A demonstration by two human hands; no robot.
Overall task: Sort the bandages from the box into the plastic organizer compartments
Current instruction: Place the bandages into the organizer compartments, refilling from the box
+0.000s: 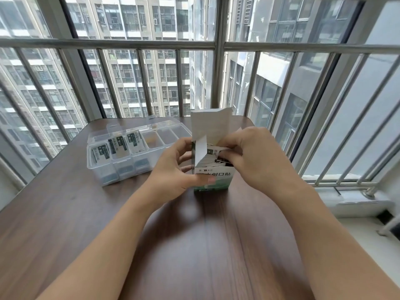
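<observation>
The green-and-white bandage box (213, 178) stands upright at the frame's center on the counter (86, 213), flaps open, packed with wrapped bandages (216, 158). The left hand (173, 169) grips its side; the right hand (255, 156) pinches bandages at the opening. The clear organizer (134, 146), center-left, holds bandages in 3 compartments.

1. Box (213, 180): white flaps, green near face, dark lettering.
2. Bandages (216, 158) in box: white wrappers with dark green patches.
3. Organizer (101, 167): clear, colourless plastic.
4. Bandages in organizer (118, 146), left compartments: white with dark green labels and dark lettering.
5. Table (65, 213): dark brown with wood grain running near to far.
6. Railing (108, 44), far: grey metal bars.
7. Buildings (140, 29) beyond: beige and grey, gridded with dark windows.
</observation>
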